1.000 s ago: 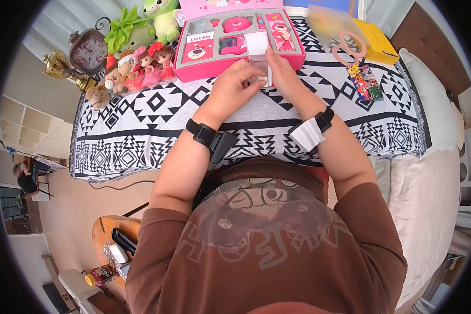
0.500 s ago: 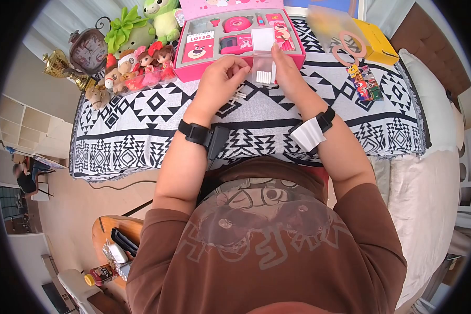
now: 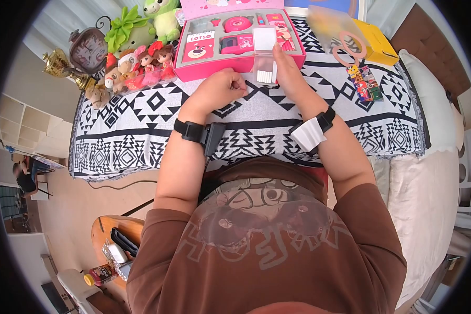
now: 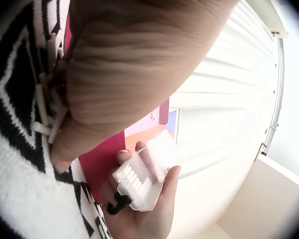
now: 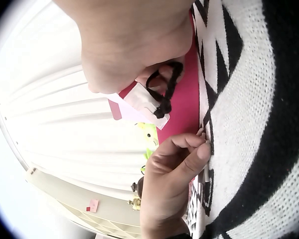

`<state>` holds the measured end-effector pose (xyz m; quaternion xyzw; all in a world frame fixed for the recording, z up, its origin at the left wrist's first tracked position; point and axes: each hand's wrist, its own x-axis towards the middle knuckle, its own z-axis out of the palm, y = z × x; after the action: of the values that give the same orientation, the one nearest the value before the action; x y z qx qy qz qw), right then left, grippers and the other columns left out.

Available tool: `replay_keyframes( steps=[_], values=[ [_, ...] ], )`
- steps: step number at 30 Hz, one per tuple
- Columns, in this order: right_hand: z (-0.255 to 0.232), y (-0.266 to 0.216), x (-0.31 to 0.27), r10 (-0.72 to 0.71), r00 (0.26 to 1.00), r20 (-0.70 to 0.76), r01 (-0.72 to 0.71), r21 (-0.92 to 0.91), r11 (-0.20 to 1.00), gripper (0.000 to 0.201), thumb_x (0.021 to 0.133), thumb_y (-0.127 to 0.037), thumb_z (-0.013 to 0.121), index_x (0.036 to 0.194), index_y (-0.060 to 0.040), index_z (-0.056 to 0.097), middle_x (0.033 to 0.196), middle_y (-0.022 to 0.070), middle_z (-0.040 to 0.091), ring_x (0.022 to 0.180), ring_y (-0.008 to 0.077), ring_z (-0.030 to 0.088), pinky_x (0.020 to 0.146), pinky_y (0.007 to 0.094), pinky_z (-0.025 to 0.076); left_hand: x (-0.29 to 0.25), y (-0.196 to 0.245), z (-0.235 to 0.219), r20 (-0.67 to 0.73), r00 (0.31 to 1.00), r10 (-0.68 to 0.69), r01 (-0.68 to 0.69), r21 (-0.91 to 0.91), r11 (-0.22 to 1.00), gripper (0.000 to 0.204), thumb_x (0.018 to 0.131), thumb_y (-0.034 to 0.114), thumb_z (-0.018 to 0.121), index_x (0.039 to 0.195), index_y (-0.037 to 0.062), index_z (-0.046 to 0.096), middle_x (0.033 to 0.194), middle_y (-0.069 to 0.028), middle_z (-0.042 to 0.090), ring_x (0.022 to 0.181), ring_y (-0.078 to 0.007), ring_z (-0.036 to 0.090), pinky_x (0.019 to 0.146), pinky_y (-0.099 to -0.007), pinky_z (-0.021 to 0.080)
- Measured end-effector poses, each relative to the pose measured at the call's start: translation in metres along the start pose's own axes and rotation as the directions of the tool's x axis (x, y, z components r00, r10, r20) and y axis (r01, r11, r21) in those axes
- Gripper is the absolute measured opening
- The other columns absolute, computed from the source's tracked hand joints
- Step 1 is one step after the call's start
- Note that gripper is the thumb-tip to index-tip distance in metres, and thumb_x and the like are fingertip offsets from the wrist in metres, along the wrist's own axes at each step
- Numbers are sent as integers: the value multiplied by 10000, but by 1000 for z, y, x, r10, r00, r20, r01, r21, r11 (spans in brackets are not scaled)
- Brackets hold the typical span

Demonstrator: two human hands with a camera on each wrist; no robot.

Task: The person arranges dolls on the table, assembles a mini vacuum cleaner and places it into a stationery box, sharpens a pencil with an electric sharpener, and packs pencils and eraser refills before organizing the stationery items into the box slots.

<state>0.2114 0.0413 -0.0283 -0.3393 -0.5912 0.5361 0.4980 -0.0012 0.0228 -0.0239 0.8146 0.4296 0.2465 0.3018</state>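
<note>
My right hand (image 3: 290, 76) holds a small clear plastic case (image 3: 265, 60) upright, its lid flipped up. Short white sticks (image 4: 132, 178) stand in a row in its lower part. From the case hangs a looped black cord (image 5: 172, 87). My left hand (image 3: 217, 91) is low at the patterned cloth, left of the case. Loose white sticks (image 4: 42, 107) lie on the cloth under that hand, mostly hidden in the head view. In the right wrist view, the left thumb and forefinger (image 5: 197, 154) pinch together at one of these sticks.
A pink gift box (image 3: 204, 70) with a notebook and other items in grey slots stands just beyond my hands. Dolls (image 3: 149, 70), plush toys and a clock (image 3: 87, 51) are at the left. A yellow box (image 3: 379, 44) and colourful stickers (image 3: 366, 83) are at the right.
My left hand has moved away from the case, left and down to the loose sticks on the cloth. The case, first partly covered by that hand, now shows fully in my right hand.
</note>
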Motion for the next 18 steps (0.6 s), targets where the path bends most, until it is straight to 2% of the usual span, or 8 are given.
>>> replay_keyframes(
  steps=[3, 7, 13, 15, 16, 18],
  values=[
    [0, -1, 0, 2, 1000, 13, -2, 2, 1000, 648, 1024, -546, 296, 1191, 7, 590, 1037, 64, 664, 919, 102, 620, 785, 244, 497, 2, 0, 1, -57, 998, -6, 8, 43, 999, 122, 791, 68, 739, 871, 15, 665, 810, -55, 589, 759, -154, 586, 695, -287, 483],
    [1, -2, -1, -1, 1000, 4, 1, 12, 1000, 632, 1026, -540, 296, 1195, -8, 591, 1031, 59, 663, 908, 98, 621, 777, 242, 499, 1, 2, 0, -36, 999, 17, -15, 51, 999, 119, 792, 67, 737, 875, 17, 667, 795, -54, 584, 748, -148, 582, 690, -288, 483],
    [0, -2, 0, 9, 1000, 30, -9, 3, 1000, 618, 1032, -526, 291, 1204, -13, 589, 1023, 58, 665, 905, 102, 621, 779, 241, 497, 3, 4, 0, -9, 996, -85, 85, 39, 996, 97, 831, 71, 697, 901, 10, 668, 838, -67, 615, 748, -146, 585, 683, -282, 480],
    [2, -3, -1, -2, 1000, 6, 2, 30, 1000, 601, 1036, -506, 303, 1150, 3, 604, 975, 69, 671, 871, 113, 628, 775, 249, 500, 2, 7, 1, -124, 991, -39, 39, 0, 999, 100, 857, 64, 664, 938, 5, 669, 837, -76, 629, 762, -142, 598, 699, -271, 484],
    [4, -4, -1, -14, 1000, -18, 15, 56, 998, 590, 1040, -485, 315, 1095, 18, 618, 927, 81, 678, 838, 124, 635, 771, 257, 503, 4, 5, 2, -123, 992, -38, 39, 1, 999, 100, 857, 64, 664, 938, 5, 669, 837, -76, 629, 762, -142, 598, 699, -271, 484],
    [4, -4, -1, -4, 1000, -21, 6, 67, 998, 593, 1038, -489, 317, 1096, 19, 619, 923, 82, 679, 837, 126, 636, 772, 259, 504, 8, -1, 4, -299, 937, 183, -166, 83, 983, 113, 893, 63, 631, 984, 5, 666, 833, -62, 642, 789, -131, 611, 728, -265, 492]
  ],
)
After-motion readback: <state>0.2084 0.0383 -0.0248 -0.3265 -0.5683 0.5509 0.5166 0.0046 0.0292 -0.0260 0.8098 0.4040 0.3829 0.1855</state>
